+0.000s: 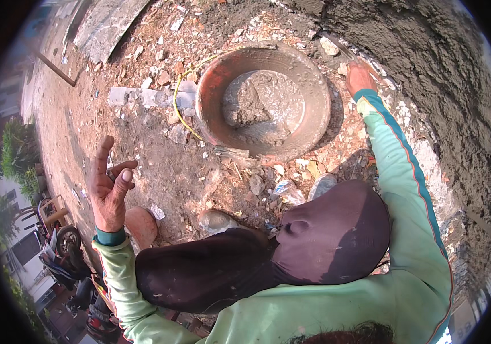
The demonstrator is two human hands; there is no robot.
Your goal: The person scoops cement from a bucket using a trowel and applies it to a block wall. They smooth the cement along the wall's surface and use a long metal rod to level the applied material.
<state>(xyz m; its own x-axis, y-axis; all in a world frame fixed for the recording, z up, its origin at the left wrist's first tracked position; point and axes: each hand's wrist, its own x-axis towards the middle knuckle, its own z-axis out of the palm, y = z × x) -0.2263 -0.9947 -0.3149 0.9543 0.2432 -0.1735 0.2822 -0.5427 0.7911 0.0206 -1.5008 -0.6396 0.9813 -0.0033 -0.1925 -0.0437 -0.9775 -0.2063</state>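
Observation:
My left hand (110, 189) is raised over the bare ground at the left, holding nothing. Its index finger points up and the other fingers are loosely bent, apart from the thumb. My right arm reaches forward to the foot of the wall, where my right hand (361, 79) is closed round a trowel (345, 50). The trowel's blade shows nearly edge-on, close to the wall's base. Between my hands stands a wide round tub (207, 106), reddish and caked with mortar. Wet grey mortar (265, 106) lies inside it, heaped toward the left.
A rough wall (457, 109) coated in grey mortar runs along the right. A yellow cord (178, 106) loops at the tub's left side. Rubble litters the ground, with a flat board (105, 31) at the upper left. Motorbikes (68, 246) stand at the far left.

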